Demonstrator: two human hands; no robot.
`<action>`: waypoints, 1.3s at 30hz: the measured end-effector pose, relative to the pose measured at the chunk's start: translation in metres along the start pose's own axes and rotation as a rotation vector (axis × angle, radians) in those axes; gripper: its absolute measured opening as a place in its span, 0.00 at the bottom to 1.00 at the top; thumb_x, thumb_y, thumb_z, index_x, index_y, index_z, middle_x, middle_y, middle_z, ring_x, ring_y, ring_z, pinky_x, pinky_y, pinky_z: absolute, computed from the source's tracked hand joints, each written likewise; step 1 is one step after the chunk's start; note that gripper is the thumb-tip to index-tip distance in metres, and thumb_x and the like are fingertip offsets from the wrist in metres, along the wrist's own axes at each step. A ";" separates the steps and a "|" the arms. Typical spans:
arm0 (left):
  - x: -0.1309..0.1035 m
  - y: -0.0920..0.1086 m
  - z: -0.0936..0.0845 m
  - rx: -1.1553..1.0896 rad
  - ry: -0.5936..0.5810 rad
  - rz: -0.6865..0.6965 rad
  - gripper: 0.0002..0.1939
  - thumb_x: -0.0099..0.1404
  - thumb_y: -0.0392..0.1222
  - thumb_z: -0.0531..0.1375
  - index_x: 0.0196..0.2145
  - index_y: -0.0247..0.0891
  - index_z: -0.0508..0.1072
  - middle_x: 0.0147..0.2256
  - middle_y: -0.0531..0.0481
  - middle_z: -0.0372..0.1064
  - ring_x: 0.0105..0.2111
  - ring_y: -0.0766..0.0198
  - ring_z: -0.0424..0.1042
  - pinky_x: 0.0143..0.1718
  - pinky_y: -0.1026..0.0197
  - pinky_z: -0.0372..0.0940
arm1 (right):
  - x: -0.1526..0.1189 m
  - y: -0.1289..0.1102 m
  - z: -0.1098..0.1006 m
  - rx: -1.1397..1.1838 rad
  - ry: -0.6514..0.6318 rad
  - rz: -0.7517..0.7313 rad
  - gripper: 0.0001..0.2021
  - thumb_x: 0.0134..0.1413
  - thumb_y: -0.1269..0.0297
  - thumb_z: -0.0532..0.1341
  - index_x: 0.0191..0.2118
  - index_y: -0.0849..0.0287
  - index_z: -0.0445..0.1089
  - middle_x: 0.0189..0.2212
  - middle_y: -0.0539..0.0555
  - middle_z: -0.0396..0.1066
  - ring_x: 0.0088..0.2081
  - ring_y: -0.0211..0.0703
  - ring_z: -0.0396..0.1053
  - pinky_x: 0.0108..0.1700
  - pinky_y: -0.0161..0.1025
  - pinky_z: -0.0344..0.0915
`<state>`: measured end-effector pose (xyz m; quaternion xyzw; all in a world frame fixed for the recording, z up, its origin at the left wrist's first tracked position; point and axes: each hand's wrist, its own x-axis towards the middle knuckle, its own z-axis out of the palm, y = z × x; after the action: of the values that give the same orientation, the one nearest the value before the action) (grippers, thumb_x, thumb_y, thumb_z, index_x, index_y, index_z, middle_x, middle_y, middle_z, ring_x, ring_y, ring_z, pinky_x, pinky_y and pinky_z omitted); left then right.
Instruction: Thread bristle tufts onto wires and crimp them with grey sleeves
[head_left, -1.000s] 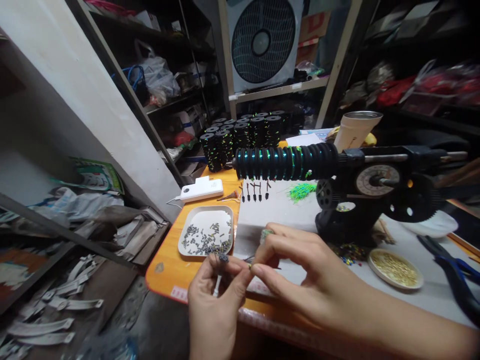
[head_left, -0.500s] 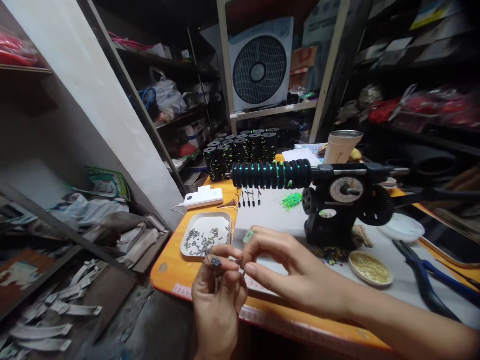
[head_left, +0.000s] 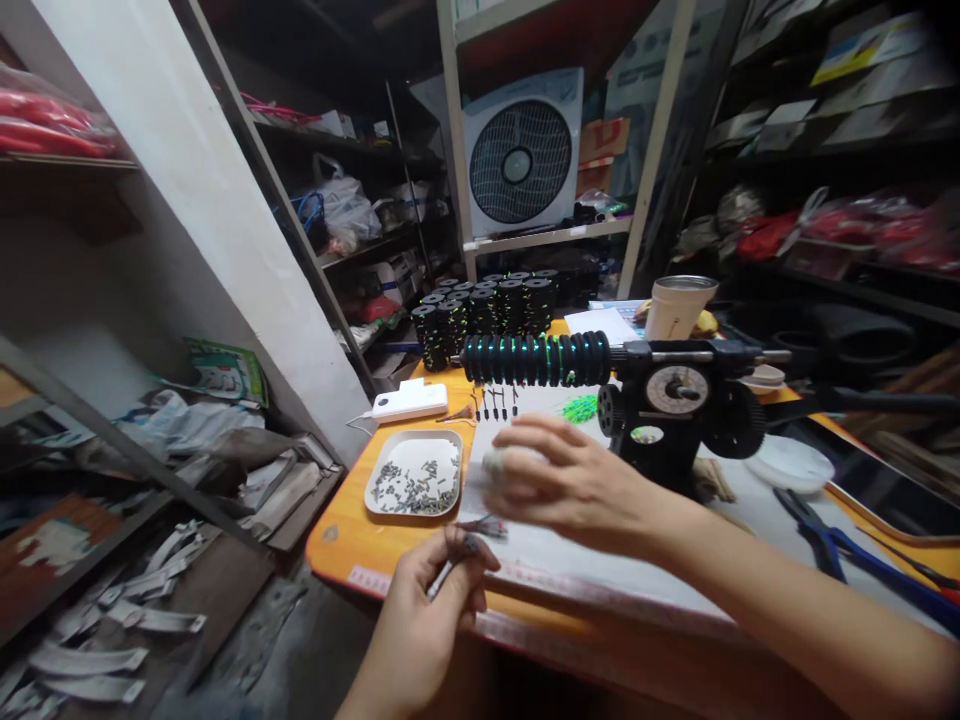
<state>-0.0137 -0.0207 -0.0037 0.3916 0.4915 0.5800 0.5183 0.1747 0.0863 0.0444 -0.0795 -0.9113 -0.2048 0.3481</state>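
My left hand (head_left: 427, 605) is closed, thumb against fingers, on a small piece with thin dark wires (head_left: 484, 526) that stick out toward the right. Part of that piece is hidden by the fingers, and its kind is unclear. Above and to the right, over the white paper, my right hand (head_left: 566, 480) is smeared by motion, so I cannot make out its fingers or anything in them. Close by on the left stands a white tray (head_left: 373, 470) of small dark tube-like bits (head_left: 416, 492). Behind my right hand lie several small dark pieces (head_left: 495, 405) in a row.
A black geared machine (head_left: 667, 400) carries a ribbed black roll (head_left: 536, 358) on its shaft. Green strands (head_left: 579, 408) lie below it. Blue-handled pliers (head_left: 825, 545), a white dish (head_left: 791, 462) and a white power bank (head_left: 409, 402) are on the table. Black spools (head_left: 487, 305) stand behind.
My right hand has come away from my left, moving up and right over the paper. The left hand has lowered slightly, with the wires showing. The view has shifted a little.
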 end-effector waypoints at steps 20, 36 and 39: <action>-0.027 0.006 0.017 -0.367 0.287 0.236 0.13 0.58 0.48 0.70 0.33 0.37 0.75 0.26 0.54 0.71 0.15 0.80 0.54 0.17 0.75 0.55 | 0.016 -0.068 -0.003 0.559 0.008 0.323 0.11 0.64 0.71 0.53 0.31 0.62 0.69 0.26 0.53 0.65 0.26 0.40 0.58 0.27 0.36 0.56; -0.019 -0.013 0.036 -0.334 0.215 0.214 0.07 0.64 0.47 0.65 0.38 0.43 0.77 0.35 0.50 0.76 0.32 0.64 0.74 0.36 0.65 0.68 | 0.020 -0.059 -0.003 0.978 0.071 0.835 0.06 0.59 0.68 0.65 0.34 0.60 0.80 0.24 0.50 0.67 0.28 0.37 0.65 0.29 0.32 0.62; -0.016 -0.015 0.037 -0.125 0.293 0.268 0.09 0.63 0.49 0.66 0.33 0.42 0.75 0.32 0.52 0.74 0.34 0.65 0.74 0.38 0.68 0.67 | 0.018 -0.059 -0.001 0.883 0.077 0.801 0.06 0.57 0.71 0.64 0.31 0.61 0.78 0.24 0.50 0.66 0.28 0.37 0.63 0.30 0.34 0.60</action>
<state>0.0280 -0.0311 -0.0094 0.3320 0.4682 0.7238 0.3830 0.1447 0.0331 0.0385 -0.2574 -0.7961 0.3379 0.4310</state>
